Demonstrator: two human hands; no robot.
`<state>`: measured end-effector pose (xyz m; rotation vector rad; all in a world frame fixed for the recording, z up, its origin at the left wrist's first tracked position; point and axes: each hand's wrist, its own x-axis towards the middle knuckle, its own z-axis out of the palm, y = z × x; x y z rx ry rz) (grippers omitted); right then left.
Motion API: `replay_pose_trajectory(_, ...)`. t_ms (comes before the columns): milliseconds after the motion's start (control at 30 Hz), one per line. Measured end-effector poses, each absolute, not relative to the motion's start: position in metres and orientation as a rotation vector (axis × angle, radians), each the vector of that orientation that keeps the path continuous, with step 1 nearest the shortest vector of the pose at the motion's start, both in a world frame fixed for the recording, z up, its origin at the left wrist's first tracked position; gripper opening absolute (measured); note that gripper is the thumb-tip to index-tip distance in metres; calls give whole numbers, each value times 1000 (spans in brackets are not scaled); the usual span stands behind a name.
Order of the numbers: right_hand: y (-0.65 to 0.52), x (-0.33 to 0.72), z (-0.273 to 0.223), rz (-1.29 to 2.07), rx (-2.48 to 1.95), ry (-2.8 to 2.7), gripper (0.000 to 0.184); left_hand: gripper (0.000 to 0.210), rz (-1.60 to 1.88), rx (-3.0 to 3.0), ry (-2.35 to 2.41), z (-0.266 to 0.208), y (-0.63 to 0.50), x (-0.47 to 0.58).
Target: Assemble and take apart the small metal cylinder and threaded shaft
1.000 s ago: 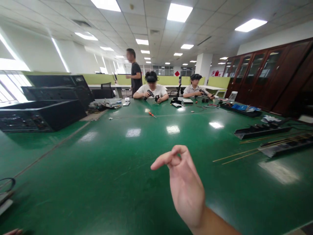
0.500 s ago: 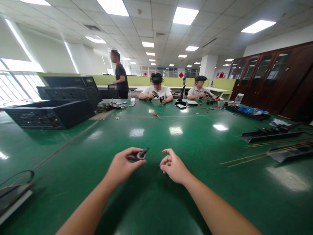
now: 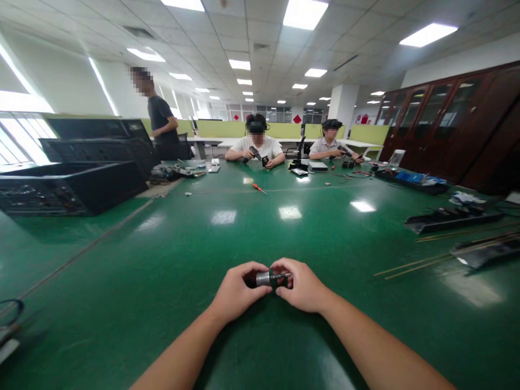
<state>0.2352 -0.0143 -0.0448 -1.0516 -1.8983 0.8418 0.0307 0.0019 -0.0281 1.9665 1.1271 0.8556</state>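
A small metal cylinder with a thin shaft point(image 3: 265, 279) lies sideways between my hands, just above the green table. My left hand point(image 3: 238, 290) is closed around the thicker silver end, thumb below and fingers above. Curled about the thin dark end is my right hand point(image 3: 304, 288), its thumb and index finger near the middle of the part. The fingertips of both hands nearly meet. Part of the cylinder's left end is hidden by my left fingers.
Black computer cases point(image 3: 73, 187) stand at the left, beside loose circuit parts point(image 3: 174, 171). An orange screwdriver point(image 3: 257, 187) lies ahead. Thin brass-coloured rods point(image 3: 422, 262) and black trays point(image 3: 455, 218) are at the right. Two seated people point(image 3: 257, 149) handle tools across the green table point(image 3: 195, 227).
My left hand has moved right with the metal cylinder, which has turned so its shaft points right. My right hand has closed around the shaft end. The standing person appears further left.
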Motion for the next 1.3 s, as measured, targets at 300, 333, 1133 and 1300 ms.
replay_pose_trajectory(300,-15,230,-47,880,-1122,-1835,24,27,860,1965,1156,-20,-2,34)
replay_pose_trajectory(333,-16,230,-47,880,-1132,-1831,21,28,862,1954,1160,-20,-2,34)
replay_pose_trajectory(1133,-17,230,-41,858,-1160,-1809,12,31,899,1871,1153,-30,2,34)
replay_pose_trajectory(1300,-16,231,-41,865,-1165,-1804,13,35,918,1836,1158,-30,3,33)
